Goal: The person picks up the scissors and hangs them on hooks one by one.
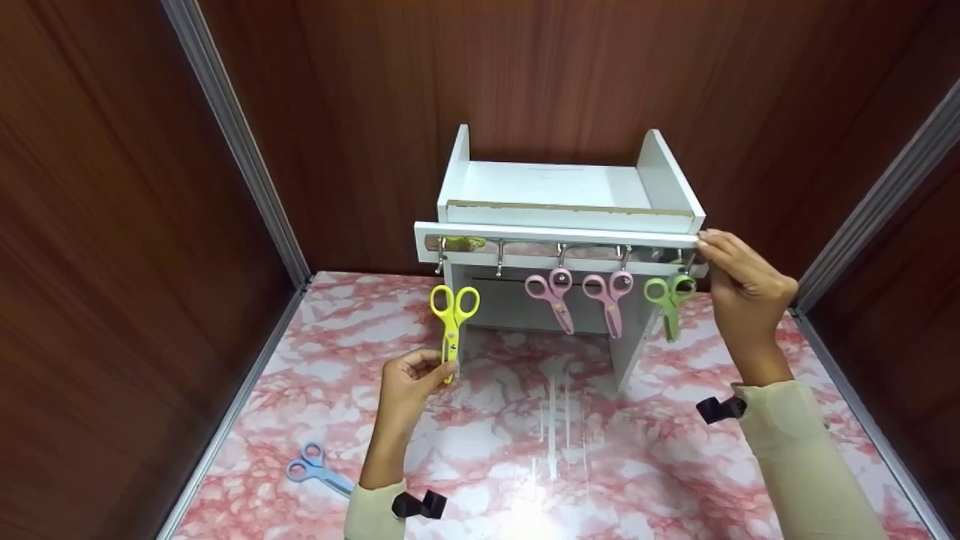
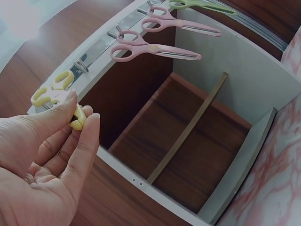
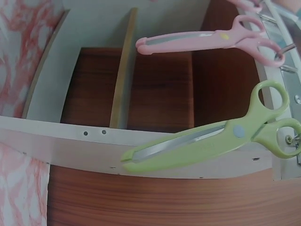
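Observation:
My left hand (image 1: 409, 382) pinches yellow scissors (image 1: 450, 319) near the blade tip, between thumb and fingers. Their handle loops point up, just below the leftmost hook (image 1: 441, 259) in the head view. At the right end of the white hook rail (image 1: 555, 234), my right hand (image 1: 746, 289) holds the edge with its fingertips; the right wrist view does not show this hand. Two pink scissors, one left (image 1: 553, 300) and one right (image 1: 609, 302), hang by a loop from middle hooks. Green scissors (image 3: 202, 141) hang at the rightmost hook.
Behind the rail stands a white shelf unit (image 1: 670, 176) with an open lower space. Blue scissors (image 1: 319, 471) lie on the red-and-white marbled tabletop (image 1: 487, 450), left of my left forearm. Brown wood panels (image 1: 555, 75) close in the back and sides.

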Demonstrator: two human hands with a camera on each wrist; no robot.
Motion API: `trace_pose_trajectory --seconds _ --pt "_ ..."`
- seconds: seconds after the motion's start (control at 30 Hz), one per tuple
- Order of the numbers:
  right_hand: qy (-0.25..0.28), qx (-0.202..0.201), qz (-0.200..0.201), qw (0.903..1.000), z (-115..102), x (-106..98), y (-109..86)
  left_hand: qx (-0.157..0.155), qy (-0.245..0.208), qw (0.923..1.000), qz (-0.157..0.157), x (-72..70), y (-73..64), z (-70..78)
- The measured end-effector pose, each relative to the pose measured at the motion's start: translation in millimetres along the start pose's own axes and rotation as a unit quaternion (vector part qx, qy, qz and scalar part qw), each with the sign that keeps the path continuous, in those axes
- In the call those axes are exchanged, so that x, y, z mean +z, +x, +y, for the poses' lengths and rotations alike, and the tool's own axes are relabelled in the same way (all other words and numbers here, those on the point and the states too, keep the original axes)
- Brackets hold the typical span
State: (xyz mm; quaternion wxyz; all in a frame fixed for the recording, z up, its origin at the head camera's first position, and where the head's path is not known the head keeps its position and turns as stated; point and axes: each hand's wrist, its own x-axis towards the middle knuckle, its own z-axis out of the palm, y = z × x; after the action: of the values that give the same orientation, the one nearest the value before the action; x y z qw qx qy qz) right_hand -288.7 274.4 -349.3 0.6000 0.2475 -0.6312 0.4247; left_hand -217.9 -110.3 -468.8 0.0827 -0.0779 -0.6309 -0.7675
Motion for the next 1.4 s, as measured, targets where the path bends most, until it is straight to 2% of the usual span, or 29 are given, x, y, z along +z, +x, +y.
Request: trace_pose_trajectory --seconds 0.27,0.43,0.63,0.8,0.93,1.17,1.4 --pt "0.0 -0.002 0.001 1.0 -1 0 -0.5 0.007 -0.011 0.9999 -0.007 6.2 1.5 3.7" --pt "-0.003 -0.002 0.001 1.0 -1 0 -0.9 0.014 -0.009 0.9999 0.005 9.2 3.2 3.1" --pt "-0.008 -0.001 0.004 1.0 0 2 -0.6 0.011 -0.029 0.9994 0.013 9.9 10.2 -12.1" --pt "-0.009 0.002 -0.002 1.0 1 1 -0.8 0.028 -0.037 0.9988 0.013 11.8 14.4 -17.4" --pt "-0.003 0.004 0.003 1.0 3 -1 -2.2 0.037 -0.041 0.9984 0.008 14.2 16.5 -16.6" --pt "-0.004 0.001 0.002 1.0 4 -1 -3.7 0.036 -0.042 0.9984 0.014 17.5 19.9 -14.1" --pt "-0.013 0.001 -0.002 0.9999 6 -2 -4.5 0.032 -0.047 0.9984 0.003 19.7 24.3 -12.5"
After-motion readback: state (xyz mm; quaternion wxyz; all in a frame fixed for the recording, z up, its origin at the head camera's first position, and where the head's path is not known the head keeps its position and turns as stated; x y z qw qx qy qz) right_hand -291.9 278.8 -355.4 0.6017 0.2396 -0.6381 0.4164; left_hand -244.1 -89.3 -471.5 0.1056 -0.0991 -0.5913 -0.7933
